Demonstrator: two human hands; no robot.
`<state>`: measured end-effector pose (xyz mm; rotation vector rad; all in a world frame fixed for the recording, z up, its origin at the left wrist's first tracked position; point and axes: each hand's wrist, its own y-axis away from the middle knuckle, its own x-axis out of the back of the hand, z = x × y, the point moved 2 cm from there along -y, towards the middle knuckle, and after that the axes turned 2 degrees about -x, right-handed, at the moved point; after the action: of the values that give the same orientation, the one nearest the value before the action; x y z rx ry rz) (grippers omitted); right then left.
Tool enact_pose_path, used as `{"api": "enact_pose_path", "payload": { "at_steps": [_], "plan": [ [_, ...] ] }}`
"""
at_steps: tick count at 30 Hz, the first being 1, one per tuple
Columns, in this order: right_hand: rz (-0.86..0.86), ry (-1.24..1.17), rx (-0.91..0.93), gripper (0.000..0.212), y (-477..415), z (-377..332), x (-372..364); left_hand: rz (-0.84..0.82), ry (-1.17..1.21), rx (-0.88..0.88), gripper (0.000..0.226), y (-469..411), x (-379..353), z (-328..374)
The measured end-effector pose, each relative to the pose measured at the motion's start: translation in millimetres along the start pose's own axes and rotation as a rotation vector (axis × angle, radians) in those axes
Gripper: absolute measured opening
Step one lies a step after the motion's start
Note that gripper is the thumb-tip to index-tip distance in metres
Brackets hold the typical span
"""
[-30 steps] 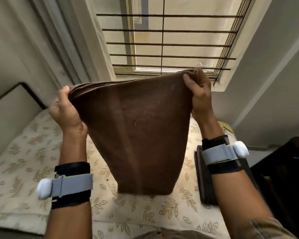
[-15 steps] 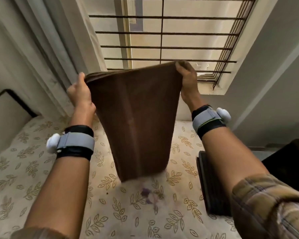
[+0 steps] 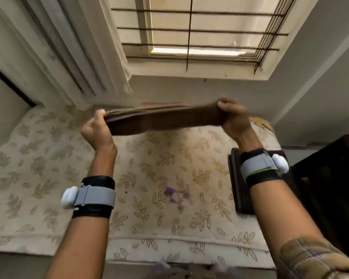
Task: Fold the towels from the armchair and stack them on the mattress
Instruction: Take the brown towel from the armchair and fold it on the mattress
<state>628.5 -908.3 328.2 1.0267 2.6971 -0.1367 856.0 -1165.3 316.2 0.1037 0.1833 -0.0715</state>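
A brown towel point(image 3: 163, 119) stretches nearly flat between my two hands above the far part of the mattress point(image 3: 149, 178). My left hand point(image 3: 98, 129) pinches its left corner with the thumb on top. My right hand point(image 3: 233, 117) grips the right corner, fingers curled round the cloth. The towel is folded in layers and sags a little in the middle. A dark folded towel stack point(image 3: 238, 184) lies on the mattress's right edge, partly hidden by my right forearm.
The mattress has a cream cover with a gold leaf print and a purple stain point(image 3: 173, 195) in its middle. A barred window point(image 3: 199, 35) and a pale curtain point(image 3: 73, 51) stand behind it. Dark furniture point(image 3: 334, 178) sits at the right.
Both hands have dropped and moved forward. The towel, which hung down from its top edge, now lies almost level over the mattress.
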Motion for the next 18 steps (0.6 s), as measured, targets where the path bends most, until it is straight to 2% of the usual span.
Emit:
{"api": "enact_pose_path", "payload": {
  "at_steps": [1,3,5,7,10,11,13,15,18],
  "plan": [
    [-0.013,-0.022,-0.1,0.006,16,28,11,0.015,-0.052,0.017,0.026,13,15,-22],
    [-0.029,-0.04,-0.295,0.035,49,83,32,0.021,-0.156,0.053,0.019,35,44,-67],
    [-0.06,-0.088,-0.466,0.047,93,133,47,0.021,-0.292,0.115,0.02,57,78,-110],
    [-0.103,-0.156,-0.598,0.036,132,167,51,0.035,-0.375,0.189,0.023,74,108,-148],
    [-0.052,-0.211,-0.747,0.012,173,197,57,0.017,-0.48,0.293,0.028,99,139,-186],
    [-0.013,-0.228,-0.777,0.004,180,208,64,0.012,-0.509,0.332,0.028,104,144,-198],
    [0.063,-0.184,-0.807,0.011,180,222,69,0.018,-0.535,0.395,0.028,106,147,-209],
    [0.225,-0.009,-0.76,0.037,159,239,79,0.029,-0.561,0.441,0.029,93,135,-224],
    [0.444,0.171,-0.611,0.024,103,257,81,0.002,-0.551,0.472,0.035,48,99,-247]
  ]
}}
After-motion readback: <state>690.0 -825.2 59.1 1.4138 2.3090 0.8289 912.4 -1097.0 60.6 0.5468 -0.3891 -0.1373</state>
